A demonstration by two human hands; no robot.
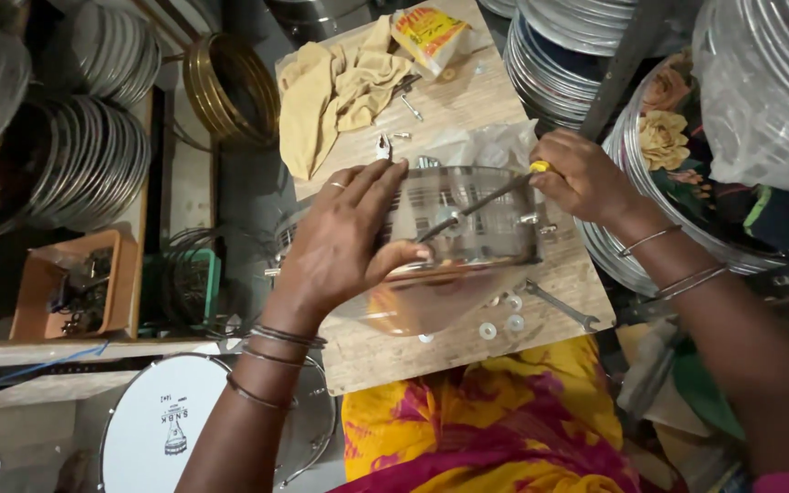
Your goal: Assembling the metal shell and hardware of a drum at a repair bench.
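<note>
Left hand [344, 239] fingers together, clamping metal drum shell [468, 219]; right hand [582, 178] pinching screwdriver [481, 205] inside shell.

Shiny metal drum shell [468, 219] lying on its side on wooden board, clear film over it; yellow-handled screwdriver [481, 205] slanting inside, tip at a lug screw.
</note>
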